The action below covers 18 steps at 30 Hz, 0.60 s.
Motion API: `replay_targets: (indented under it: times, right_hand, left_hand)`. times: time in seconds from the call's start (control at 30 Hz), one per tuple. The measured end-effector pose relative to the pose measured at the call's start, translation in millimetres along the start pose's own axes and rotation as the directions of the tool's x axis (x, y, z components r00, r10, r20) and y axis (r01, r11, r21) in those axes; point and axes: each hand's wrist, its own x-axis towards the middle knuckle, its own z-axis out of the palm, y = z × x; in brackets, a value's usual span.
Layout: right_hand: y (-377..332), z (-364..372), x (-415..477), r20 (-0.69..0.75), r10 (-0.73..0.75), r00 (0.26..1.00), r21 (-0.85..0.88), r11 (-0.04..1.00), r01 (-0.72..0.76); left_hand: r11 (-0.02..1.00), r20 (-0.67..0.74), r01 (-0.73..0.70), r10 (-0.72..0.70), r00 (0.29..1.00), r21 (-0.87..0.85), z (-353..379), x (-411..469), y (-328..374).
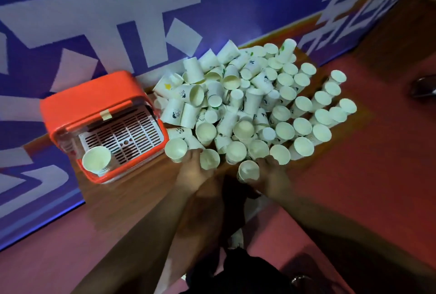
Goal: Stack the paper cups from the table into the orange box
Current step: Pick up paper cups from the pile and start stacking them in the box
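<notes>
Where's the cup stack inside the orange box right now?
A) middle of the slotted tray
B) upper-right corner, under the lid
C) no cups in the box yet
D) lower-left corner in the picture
D: the cup stack stands in the lower-left corner of the orange box, and the rest of the white slotted tray holds no cups.

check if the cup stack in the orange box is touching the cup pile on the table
Apart. The head view shows the cup stack inside the orange box, with grate and the box rim between it and the cup pile.
</notes>
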Motion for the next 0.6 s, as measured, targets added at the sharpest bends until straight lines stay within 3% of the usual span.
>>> replay_targets:
  times: [0.37,0.6]
  right_hand:
    - [0,18,15,0.004,-0.080,0.997,-0.077,0.994,0.080]
    - [6,12,18,0.024,-0.151,0.988,-0.062,0.986,0.152]
  left_hand:
    - [0.934,-0.024,-0.014,0.024,0.999,0.357,28,23,-6]
    - [0.955,-0.092,-0.049,0.080,0.993,0.293,32,21,-12]
